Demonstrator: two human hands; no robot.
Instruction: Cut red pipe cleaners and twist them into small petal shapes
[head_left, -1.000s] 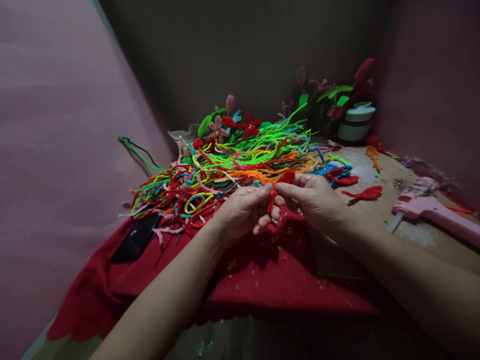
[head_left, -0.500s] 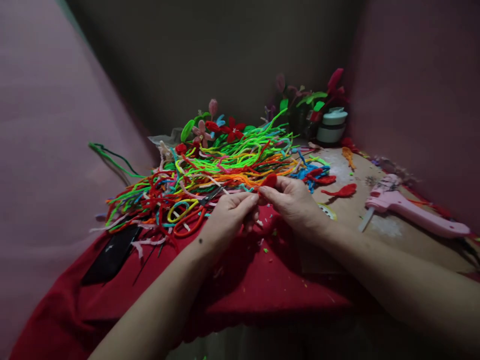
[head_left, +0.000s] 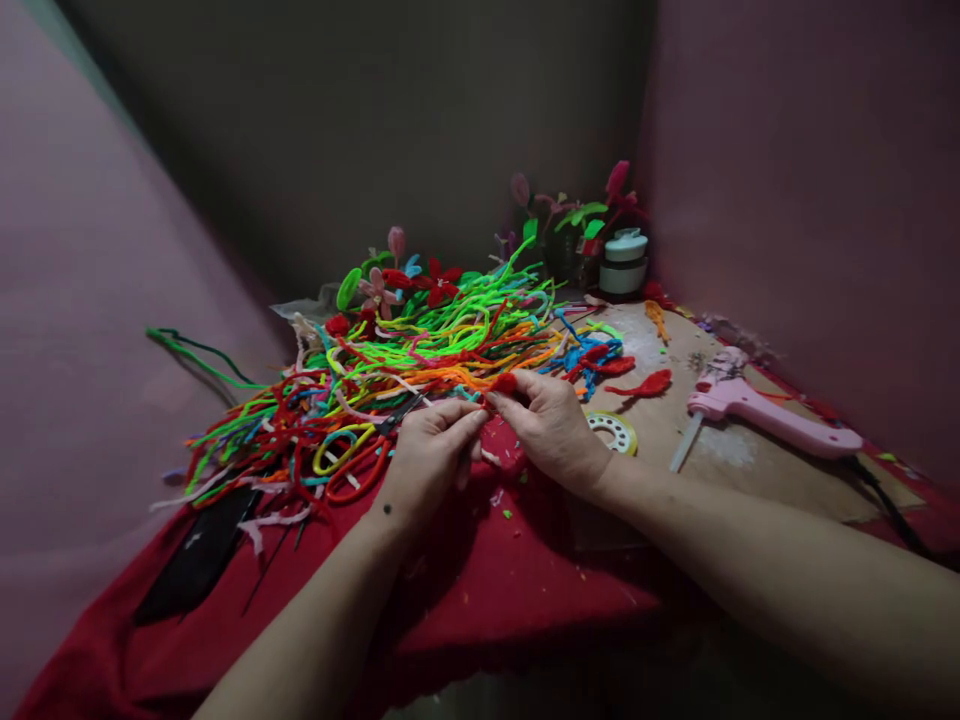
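Note:
My right hand (head_left: 551,425) pinches a red fuzzy pipe cleaner piece (head_left: 504,383), its rounded loop showing above the thumb. Close against it, my left hand (head_left: 435,450) has thumb and fingertips pressed together at the piece's lower end; the exact grip there is small and partly hidden. Behind both hands spreads a big pile of coloured pipe cleaners (head_left: 450,330). Scissors with red and yellow handles (head_left: 367,478) lie just left of my left hand. To the right of my right hand is a tape roll (head_left: 613,432), partly covered by it. Another red petal-like piece (head_left: 651,384) rests on the board.
A pink hot glue gun (head_left: 772,405) lies on the brown board (head_left: 720,480) at the right. A lidded jar (head_left: 623,265) and finished pipe cleaner flowers (head_left: 442,282) stand at the back. A dark flat object (head_left: 199,555) rests on the red cloth (head_left: 517,600), front left.
The view has shifted, so the table appears further left and lower. Both hands stay together at the red piece. More of the tape roll shows beside my right hand.

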